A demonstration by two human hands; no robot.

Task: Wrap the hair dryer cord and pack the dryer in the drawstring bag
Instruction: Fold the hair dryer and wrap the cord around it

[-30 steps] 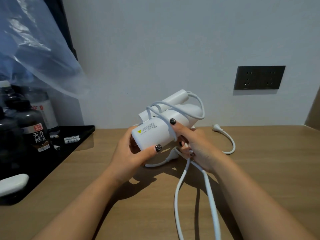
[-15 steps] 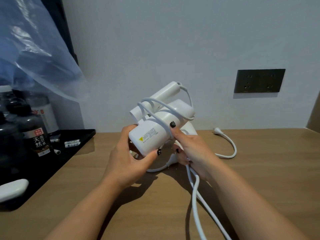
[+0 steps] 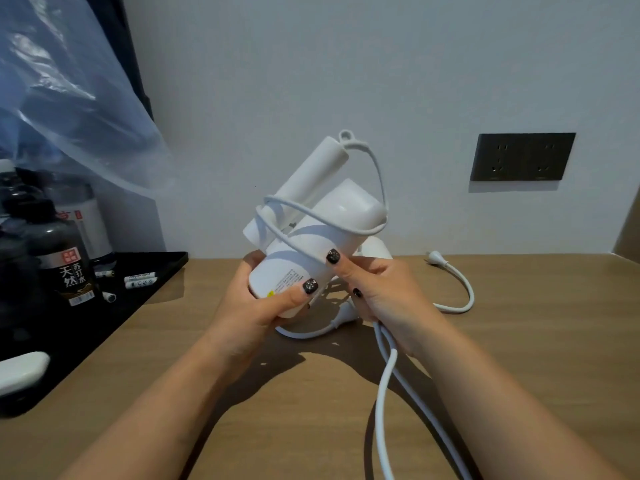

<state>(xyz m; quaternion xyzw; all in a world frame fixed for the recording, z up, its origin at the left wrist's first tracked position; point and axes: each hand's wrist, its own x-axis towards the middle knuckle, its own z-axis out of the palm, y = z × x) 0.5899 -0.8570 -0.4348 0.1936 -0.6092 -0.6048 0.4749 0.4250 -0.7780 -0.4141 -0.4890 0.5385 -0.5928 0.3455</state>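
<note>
While the left hand [image 3: 256, 306] curls round the barrel end of the white hair dryer [image 3: 311, 244], thumb across the printed label, the right hand [image 3: 384, 296] grasps the cord [image 3: 384, 393] with its lower fingers curled and lays its forefinger on the barrel at about three o'clock of the left thumb. The dryer is held clear of the wooden table [image 3: 519, 341], just above its back edge, tilted so that the folded handle points up toward one o'clock. Loops of cord cross the body slantwise and one runs over the handle tip. Two strands drop from the right palm toward six o'clock, and the plug [image 3: 435, 257] lies on the table at three o'clock of the hands, below the dark wall socket [image 3: 523, 156]. Both forearms reach in from the near edge, wrists bent inward, the hands nearly meeting.
</note>
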